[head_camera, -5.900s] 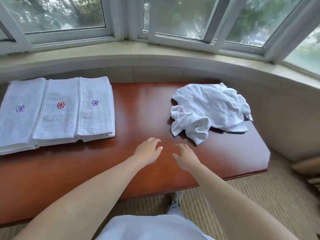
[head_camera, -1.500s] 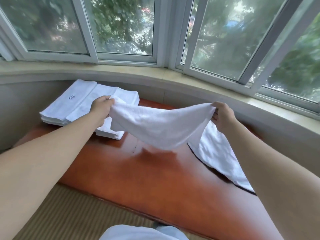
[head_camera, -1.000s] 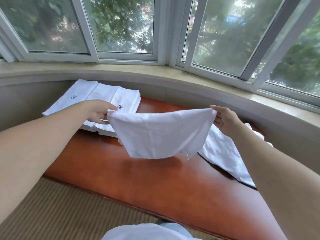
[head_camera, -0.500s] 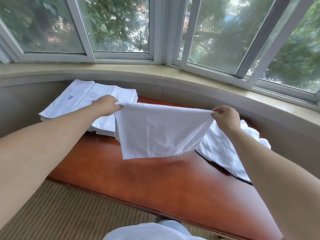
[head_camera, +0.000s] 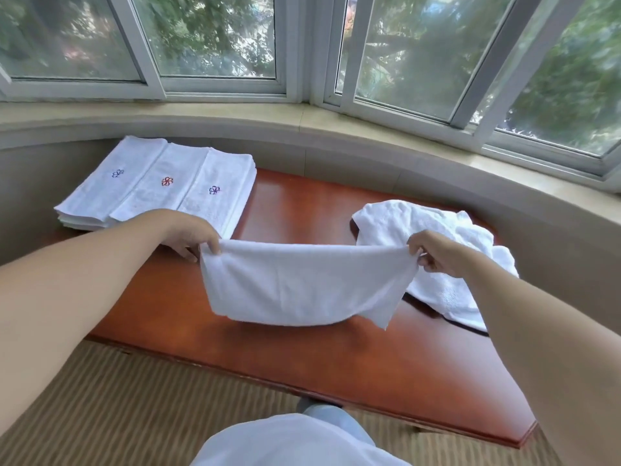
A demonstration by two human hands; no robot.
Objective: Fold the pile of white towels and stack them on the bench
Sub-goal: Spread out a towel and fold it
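Your left hand (head_camera: 191,235) and right hand (head_camera: 437,253) each pinch a top corner of the white towel (head_camera: 302,284), mid-frame above the bench (head_camera: 302,203).

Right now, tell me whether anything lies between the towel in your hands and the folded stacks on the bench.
Nothing visible does. The held towel hangs from the left hand and right hand over bare bench. The folded stacks lie just beyond the left hand; the unfolded pile lies off to the right.
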